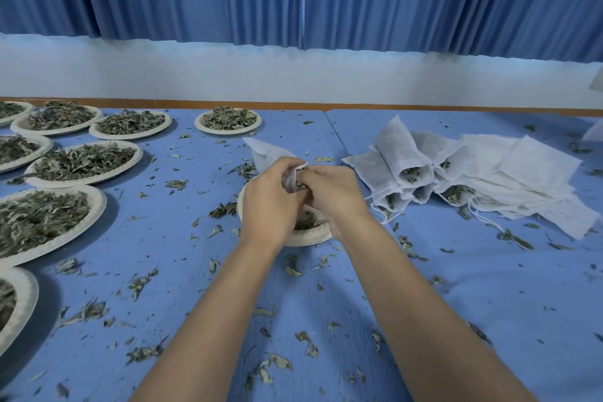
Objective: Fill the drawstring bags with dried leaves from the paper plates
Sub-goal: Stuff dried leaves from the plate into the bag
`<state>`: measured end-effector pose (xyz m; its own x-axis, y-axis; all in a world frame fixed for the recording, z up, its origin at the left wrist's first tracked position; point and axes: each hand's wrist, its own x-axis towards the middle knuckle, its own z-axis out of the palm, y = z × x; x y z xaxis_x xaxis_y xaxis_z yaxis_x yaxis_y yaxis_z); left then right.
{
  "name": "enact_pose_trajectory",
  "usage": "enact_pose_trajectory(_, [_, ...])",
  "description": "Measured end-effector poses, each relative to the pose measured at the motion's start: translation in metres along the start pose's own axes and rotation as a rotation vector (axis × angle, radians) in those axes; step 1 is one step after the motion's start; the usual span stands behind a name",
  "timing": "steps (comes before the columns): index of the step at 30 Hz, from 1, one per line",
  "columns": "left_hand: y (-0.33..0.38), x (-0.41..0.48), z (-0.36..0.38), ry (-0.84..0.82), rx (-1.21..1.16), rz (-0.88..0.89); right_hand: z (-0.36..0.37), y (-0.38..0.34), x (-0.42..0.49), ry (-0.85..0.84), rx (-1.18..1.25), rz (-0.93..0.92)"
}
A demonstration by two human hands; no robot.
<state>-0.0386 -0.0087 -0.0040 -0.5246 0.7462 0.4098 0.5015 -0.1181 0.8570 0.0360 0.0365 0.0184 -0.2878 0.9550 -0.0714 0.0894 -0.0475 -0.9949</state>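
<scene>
The person's left hand (267, 202) is clenched around the open end of a white drawstring bag (263, 149), whose closed end sticks up and away behind the knuckles. The right hand (329, 196) meets it from the other side, fingers curled in and pinching the bag's mouth, with bits of dried leaves (306, 222) showing between the two hands. Both hands hover just above a paper plate (308, 238) near the middle of the blue tabletop (489, 287); only a few leaves lie on it. To the left are more leaf-heaped plates (81, 163). To the right lies a pile of filled bags (401, 166) with open mouths facing the person, touching a stack of flat empty bags (522, 179). Loose crumbs of leaf (143, 284) litter the tabletop.
</scene>
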Motion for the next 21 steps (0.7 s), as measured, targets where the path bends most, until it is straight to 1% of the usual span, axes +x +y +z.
enact_pose_trajectory(3, [-0.002,0.004,-0.005,0.044,-0.057,-0.040,-0.004,-0.007,0.001,-0.121,0.081,0.095])
enact_pose_trajectory(7, [-0.004,0.007,-0.007,0.088,-0.110,-0.094,-0.006,-0.008,0.002,-0.120,0.129,0.103])
enact_pose_trajectory(9, [-0.005,0.008,-0.008,0.107,-0.143,-0.121,-0.006,-0.005,0.005,-0.082,0.029,0.064])
enact_pose_trajectory(11, [-0.007,0.010,-0.010,0.122,-0.193,-0.160,-0.008,-0.003,0.007,-0.008,-0.121,-0.014])
enact_pose_trajectory(13, [-0.007,0.012,-0.013,0.126,-0.263,-0.200,-0.010,0.000,0.010,0.025,-0.217,-0.099])
enact_pose_trajectory(17, [-0.005,0.014,-0.016,0.093,-0.404,-0.222,-0.014,0.005,0.010,-0.005,-0.300,-0.169])
enact_pose_trajectory(19, [-0.004,0.013,-0.017,0.077,-0.429,-0.223,-0.014,0.007,0.010,0.030,-0.361,-0.234])
enact_pose_trajectory(21, [-0.004,0.013,-0.016,0.092,-0.419,-0.234,-0.014,0.008,0.010,0.067,-0.375,-0.260])
